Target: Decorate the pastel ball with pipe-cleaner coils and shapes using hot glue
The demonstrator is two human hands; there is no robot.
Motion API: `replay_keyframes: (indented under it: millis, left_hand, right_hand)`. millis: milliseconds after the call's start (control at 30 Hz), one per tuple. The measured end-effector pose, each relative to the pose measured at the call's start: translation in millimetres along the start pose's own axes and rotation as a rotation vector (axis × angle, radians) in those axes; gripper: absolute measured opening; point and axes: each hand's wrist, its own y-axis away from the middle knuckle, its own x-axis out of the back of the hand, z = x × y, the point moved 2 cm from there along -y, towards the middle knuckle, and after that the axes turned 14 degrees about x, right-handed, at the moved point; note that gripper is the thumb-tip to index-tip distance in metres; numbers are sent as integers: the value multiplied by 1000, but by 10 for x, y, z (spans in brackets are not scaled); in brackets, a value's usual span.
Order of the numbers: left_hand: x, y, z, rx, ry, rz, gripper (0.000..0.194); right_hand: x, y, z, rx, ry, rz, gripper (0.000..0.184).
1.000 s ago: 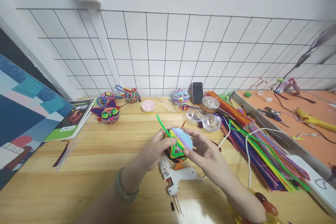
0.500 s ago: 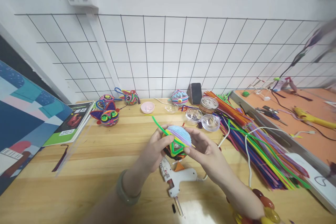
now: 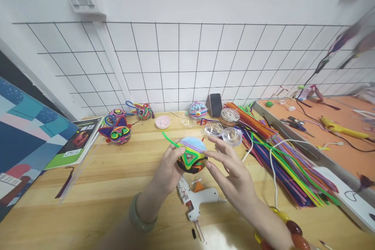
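My left hand is closed around the left side of a ball wrapped in colourful pipe cleaners, its thumb on the front. The top is light blue and purple; below run yellow, orange and black bands. On the front a green pipe cleaner is bent into a triangle, its loose end sticking up to the left. My right hand has its fingers apart at the ball's right side, with fingertips at or touching the edge. Beneath the hands a white glue gun lies on the wooden table.
Bundles of pipe cleaners and a white power strip lie at right. Clear plastic shells, a pink dish and a blue-pink ball stand at the back. Finished-looking pipe-cleaner figures and a magazine are at left.
My right hand has come off the ball's front and spread its fingers. The ball has tipped slightly in my left hand, showing more of its dark lower bands. The view has shifted a little.
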Motion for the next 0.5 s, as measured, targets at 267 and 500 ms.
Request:
replay_keyframes:
  millis: [267, 500]
  left_hand:
    - [8, -2, -41, -50, -5, -37, 46]
    - [-49, 43, -34, -108, -20, 2, 56]
  right_hand:
    - [-6, -46, -77, 260, 268, -63, 40]
    - [-38, -55, -80, 86, 145, 20, 18]
